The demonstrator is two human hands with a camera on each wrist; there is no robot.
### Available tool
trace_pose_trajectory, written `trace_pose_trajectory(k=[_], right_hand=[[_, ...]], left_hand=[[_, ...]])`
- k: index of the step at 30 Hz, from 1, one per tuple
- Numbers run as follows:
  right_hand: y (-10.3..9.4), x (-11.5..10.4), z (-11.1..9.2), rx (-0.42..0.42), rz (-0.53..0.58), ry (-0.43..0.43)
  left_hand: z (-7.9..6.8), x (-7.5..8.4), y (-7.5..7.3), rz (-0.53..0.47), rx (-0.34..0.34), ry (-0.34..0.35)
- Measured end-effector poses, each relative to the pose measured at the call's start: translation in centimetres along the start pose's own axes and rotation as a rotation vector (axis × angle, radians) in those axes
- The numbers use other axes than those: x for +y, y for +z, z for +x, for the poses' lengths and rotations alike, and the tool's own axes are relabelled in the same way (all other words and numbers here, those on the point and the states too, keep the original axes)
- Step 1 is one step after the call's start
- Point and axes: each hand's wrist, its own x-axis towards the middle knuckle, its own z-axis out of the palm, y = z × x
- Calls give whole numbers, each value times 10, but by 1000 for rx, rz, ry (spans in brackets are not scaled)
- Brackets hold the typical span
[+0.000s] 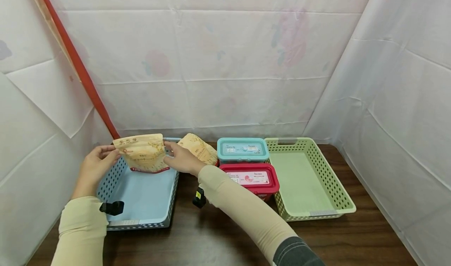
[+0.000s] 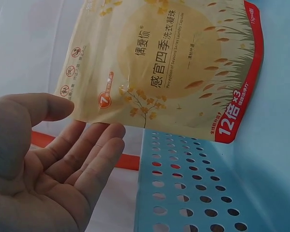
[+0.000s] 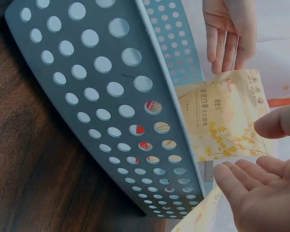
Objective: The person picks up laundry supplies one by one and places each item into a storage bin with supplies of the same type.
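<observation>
A yellow laundry capsule pouch [image 1: 142,154] with a red bottom band stands upright within the blue basket [image 1: 137,223]; I cannot tell whether its base touches the floor. My left hand [image 1: 96,166] pinches its upper left corner, thumb in front; in the left wrist view the other fingers [image 2: 94,176] spread loosely. At the opposite edge is my right hand [image 1: 184,158]. Its fingers [image 3: 232,188] are nearly straight, and its thumb stands apart from them, in the right wrist view. Just behind that hand a second yellow pouch [image 1: 199,148] leans outside the basket.
Right of the second pouch are a teal-lidded tub [image 1: 243,149] and, in front, a red-lidded tub [image 1: 251,178]. A green basket [image 1: 315,215] stands to their right. Everything sits on a dark wooden table [image 1: 197,242], with white sheets [image 1: 218,62] at the back and sides.
</observation>
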Motion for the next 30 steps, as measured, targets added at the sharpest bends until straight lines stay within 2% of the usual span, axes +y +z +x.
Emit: trace_pose_trajectory(k=[11, 22, 30], right_hand=[[2, -3, 0, -16, -14, 7], [3, -2, -2, -39, 2, 17], [6, 1, -1, -26, -8, 11]], left_hand=[[0, -1, -3, -7, -28, 3], [-2, -4, -4, 4, -20, 3], [-4, -4, -4, 43, -13, 6]])
